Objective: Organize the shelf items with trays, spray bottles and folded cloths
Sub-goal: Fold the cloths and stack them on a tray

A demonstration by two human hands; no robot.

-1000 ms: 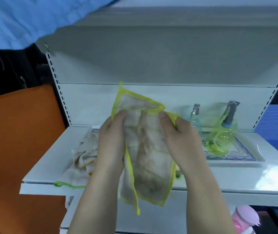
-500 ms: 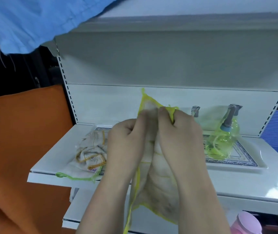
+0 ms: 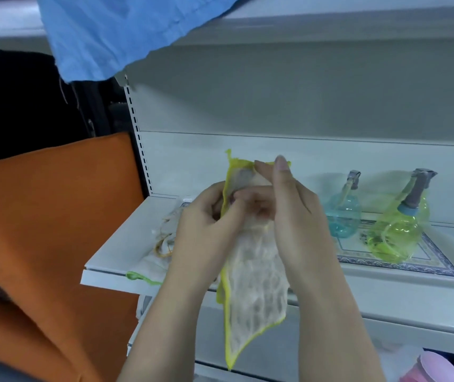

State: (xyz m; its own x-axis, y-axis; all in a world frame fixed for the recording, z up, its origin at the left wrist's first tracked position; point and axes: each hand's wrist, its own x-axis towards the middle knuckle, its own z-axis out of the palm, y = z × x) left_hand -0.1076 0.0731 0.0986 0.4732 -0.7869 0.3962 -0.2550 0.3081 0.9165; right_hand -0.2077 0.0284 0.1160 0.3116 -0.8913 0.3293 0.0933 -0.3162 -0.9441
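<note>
Two hands hold one yellow-edged cloth (image 3: 250, 288) up in front of the shelf (image 3: 115, 255) — the left hand (image 3: 206, 230) pinches its left edge, the right hand (image 3: 294, 213) presses the top. To fold it well, match the edges first — then lay it flat near the other cloth (image 3: 154, 260).

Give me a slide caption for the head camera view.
Both hands fold a yellow-edged cloth before a shelf holding two spray bottles.

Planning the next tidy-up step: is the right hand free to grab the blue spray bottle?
Probably not yet: the right hand and left hand both hold the yellow-edged cloth. Otherwise the path to the blue spray bottle looks clear.
</note>
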